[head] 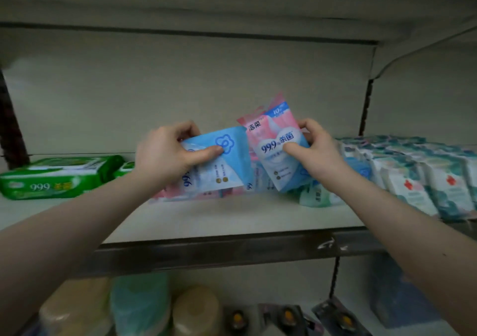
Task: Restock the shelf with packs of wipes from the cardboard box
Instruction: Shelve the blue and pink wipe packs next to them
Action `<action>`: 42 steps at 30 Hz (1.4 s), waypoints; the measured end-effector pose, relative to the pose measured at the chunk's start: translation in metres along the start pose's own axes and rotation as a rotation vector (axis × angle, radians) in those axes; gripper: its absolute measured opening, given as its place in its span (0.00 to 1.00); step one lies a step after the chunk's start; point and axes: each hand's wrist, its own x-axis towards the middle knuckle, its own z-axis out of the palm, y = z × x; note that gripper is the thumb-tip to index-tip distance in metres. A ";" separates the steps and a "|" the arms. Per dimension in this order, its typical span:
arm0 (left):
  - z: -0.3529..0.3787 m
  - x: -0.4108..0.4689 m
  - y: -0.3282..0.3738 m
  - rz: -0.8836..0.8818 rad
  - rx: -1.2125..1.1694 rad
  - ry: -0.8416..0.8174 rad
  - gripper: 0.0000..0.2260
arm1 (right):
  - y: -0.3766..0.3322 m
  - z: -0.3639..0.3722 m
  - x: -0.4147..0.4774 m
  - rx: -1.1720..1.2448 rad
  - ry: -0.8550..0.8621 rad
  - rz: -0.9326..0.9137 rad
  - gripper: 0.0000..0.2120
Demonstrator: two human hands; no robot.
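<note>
The pale shelf [232, 219] spans the view, with a green pack [55, 175] lying flat at far left and a row of white-and-teal packs [423, 178] standing at right. Mid-shelf, the left hand [165, 155] grips a blue wipes pack [222, 160] tilted sideways — thumb pressed on its front. Just right, the right hand [316, 152] pinches a pink-and-blue wipes pack [277, 144] held upright, the two packs touching above a blurred pile of similar packs.

a: what's behind everything?
b: a plain pale back panel [180, 90], dimly lit, with a dark slotted upright [365, 106] on the right.
a: and overhead?
b: the underside of a higher board [206, 5], in shadow.
</note>
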 end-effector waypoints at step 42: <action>0.046 -0.007 -0.048 -0.044 0.392 -0.092 0.17 | 0.037 0.053 0.021 -1.207 -0.268 -0.240 0.17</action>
